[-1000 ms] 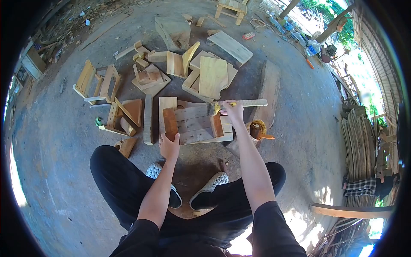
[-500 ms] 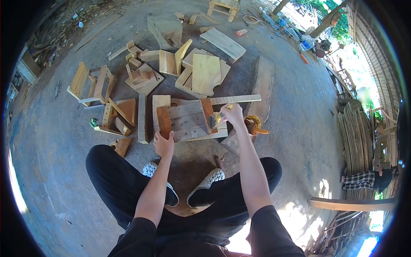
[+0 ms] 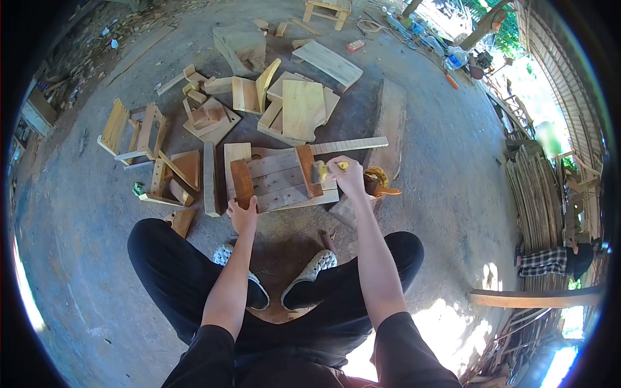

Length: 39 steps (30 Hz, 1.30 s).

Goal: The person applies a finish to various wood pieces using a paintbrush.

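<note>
A wooden piece (image 3: 275,180) with a slatted grey-brown board between two upright end boards lies in front of me; its left end board (image 3: 242,182) and right end board (image 3: 309,171) are stained darker. My left hand (image 3: 243,216) grips the near end of the left board, thumb and fingers around its edge. Closed around a yellow-handled paintbrush (image 3: 319,172) is my right hand (image 3: 349,178); the bristles point left, right at the outer face of the right end board. A container (image 3: 374,178) with yellow around its rim and an orange handle stands beside my right hand.
Pale boards (image 3: 304,110) and part-built wooden pieces (image 3: 137,132) lie beyond and left. A long plank (image 3: 390,123) rests on the floor at right. Farther right, a person in a checked garment (image 3: 543,262) is near stacked wood strips (image 3: 537,200).
The brush has shifted along the outside of the right end board, away from me, and turned more level. My left hand keeps its grip. The whole view has shifted slightly.
</note>
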Each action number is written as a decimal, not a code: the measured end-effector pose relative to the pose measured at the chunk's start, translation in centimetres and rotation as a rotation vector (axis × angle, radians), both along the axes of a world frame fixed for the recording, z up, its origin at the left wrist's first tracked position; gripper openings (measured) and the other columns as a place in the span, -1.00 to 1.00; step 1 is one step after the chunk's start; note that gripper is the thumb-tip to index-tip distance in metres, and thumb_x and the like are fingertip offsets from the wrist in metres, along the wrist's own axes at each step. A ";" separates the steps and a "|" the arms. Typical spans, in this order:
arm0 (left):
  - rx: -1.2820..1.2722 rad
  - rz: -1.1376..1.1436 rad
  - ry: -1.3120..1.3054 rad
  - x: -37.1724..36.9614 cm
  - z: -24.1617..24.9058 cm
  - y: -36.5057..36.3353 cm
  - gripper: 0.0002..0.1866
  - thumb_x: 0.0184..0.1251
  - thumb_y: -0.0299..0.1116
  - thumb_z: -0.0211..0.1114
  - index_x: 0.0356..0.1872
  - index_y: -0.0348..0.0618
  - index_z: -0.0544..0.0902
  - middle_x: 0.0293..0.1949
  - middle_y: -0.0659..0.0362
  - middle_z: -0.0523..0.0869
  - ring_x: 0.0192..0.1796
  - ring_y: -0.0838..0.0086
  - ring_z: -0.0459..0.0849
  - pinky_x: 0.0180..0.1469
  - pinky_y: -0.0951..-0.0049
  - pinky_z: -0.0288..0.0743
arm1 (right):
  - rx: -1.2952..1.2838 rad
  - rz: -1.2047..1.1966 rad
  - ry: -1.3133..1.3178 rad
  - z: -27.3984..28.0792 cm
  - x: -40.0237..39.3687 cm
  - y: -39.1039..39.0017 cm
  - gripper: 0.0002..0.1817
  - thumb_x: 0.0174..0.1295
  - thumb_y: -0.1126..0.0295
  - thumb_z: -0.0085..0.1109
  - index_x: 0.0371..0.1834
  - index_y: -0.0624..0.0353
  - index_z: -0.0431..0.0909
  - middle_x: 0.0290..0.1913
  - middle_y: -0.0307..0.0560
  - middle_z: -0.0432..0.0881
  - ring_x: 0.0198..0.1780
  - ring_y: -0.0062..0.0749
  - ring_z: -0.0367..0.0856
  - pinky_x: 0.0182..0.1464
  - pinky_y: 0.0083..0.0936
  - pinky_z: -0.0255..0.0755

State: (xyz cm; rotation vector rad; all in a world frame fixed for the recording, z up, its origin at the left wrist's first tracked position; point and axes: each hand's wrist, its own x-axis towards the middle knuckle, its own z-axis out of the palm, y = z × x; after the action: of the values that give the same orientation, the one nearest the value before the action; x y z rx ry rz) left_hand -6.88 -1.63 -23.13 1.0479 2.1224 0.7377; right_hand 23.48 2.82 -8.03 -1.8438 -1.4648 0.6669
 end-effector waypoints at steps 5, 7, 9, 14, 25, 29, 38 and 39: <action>-0.080 0.047 -0.107 -0.6 -0.7 0.5 0.01 0.25 0.30 0.55 0.51 -0.15 0.33 0.41 -0.21 0.42 0.37 -0.19 0.59 0.35 -0.08 0.56 | -0.154 0.022 -0.001 0.7 0.3 -1.1 -0.75 0.34 0.31 0.34 -0.12 0.26 0.83 -0.37 0.17 0.82 -0.37 -0.14 0.86 -0.24 -0.29 0.66; -0.062 0.058 -0.118 -0.6 -1.1 0.8 0.03 0.22 0.30 0.58 0.51 -0.17 0.33 0.41 -0.21 0.43 0.38 -0.18 0.58 0.37 -0.07 0.55 | -0.106 0.023 -0.240 0.3 0.7 -1.2 -0.77 0.37 0.32 0.33 -0.12 0.26 0.82 -0.38 0.10 0.83 -0.30 -0.17 0.88 -0.21 -0.29 0.65; -0.045 0.060 -0.132 -0.5 -1.2 0.7 0.05 0.19 0.29 0.60 0.50 -0.19 0.34 0.41 -0.22 0.45 0.40 -0.17 0.58 0.38 -0.06 0.54 | 0.030 -0.016 -0.056 0.1 1.1 -1.4 -0.77 0.37 0.31 0.35 -0.12 0.26 0.82 -0.38 0.07 0.83 -0.24 -0.21 0.90 -0.15 -0.30 0.66; -0.017 0.073 -0.215 -0.7 -0.1 1.6 0.08 0.18 0.19 0.66 0.52 -0.34 0.36 0.39 -0.27 0.61 0.45 -0.10 0.60 0.50 0.04 0.45 | -0.079 0.049 0.115 -0.2 0.9 -2.2 -0.81 0.38 0.35 0.36 -0.14 0.26 0.79 -0.40 0.07 0.81 -0.29 -0.12 0.89 -0.18 -0.22 0.69; 0.008 0.023 -0.255 -2.7 3.9 7.7 -0.02 0.18 0.32 0.52 0.39 -0.35 0.63 0.31 -0.27 0.72 0.37 -0.06 0.69 0.48 0.09 0.47 | 0.524 -0.529 -0.157 3.3 5.0 -1.7 -0.85 0.42 0.35 0.28 -0.13 0.17 0.76 -0.23 0.24 0.83 -0.15 0.25 0.83 -0.06 -0.03 0.66; 0.132 -0.113 -0.172 -1.1 9.8 8.1 -0.13 0.14 0.28 0.56 0.27 -0.29 0.75 0.19 -0.15 0.82 0.29 -0.02 0.76 0.42 0.10 0.51 | 0.365 -0.861 -0.282 4.5 9.4 -3.1 -0.80 0.42 0.28 0.32 -0.11 0.16 0.80 -0.17 0.16 0.86 -0.11 0.15 0.85 0.04 -0.06 0.67; 0.301 -0.352 0.285 2.3 23.1 5.3 -0.21 0.15 0.15 0.60 0.28 -0.23 0.71 0.22 0.00 0.78 0.27 0.13 0.74 0.47 -0.08 0.29 | 0.026 -0.827 -0.011 -4.1 14.5 -5.0 -0.72 0.26 0.20 0.47 -0.06 0.09 0.86 -0.08 0.20 0.87 0.07 0.13 0.84 0.21 -0.06 0.66; 0.334 -0.375 0.318 2.3 22.8 5.3 -0.21 0.16 0.15 0.59 0.29 -0.22 0.70 0.21 0.01 0.78 0.27 0.13 0.74 0.46 -0.07 0.30 | 0.027 -0.830 -0.003 -6.1 15.1 -4.9 -0.72 0.26 0.20 0.47 -0.06 0.09 0.86 -0.08 0.20 0.87 0.07 0.13 0.84 0.21 -0.06 0.66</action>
State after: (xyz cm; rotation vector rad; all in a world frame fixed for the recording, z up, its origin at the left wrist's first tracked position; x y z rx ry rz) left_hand -4.56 3.71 -0.38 1.7876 2.0022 0.7949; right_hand 38.55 -2.03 -14.16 -2.1800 -0.5842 0.2228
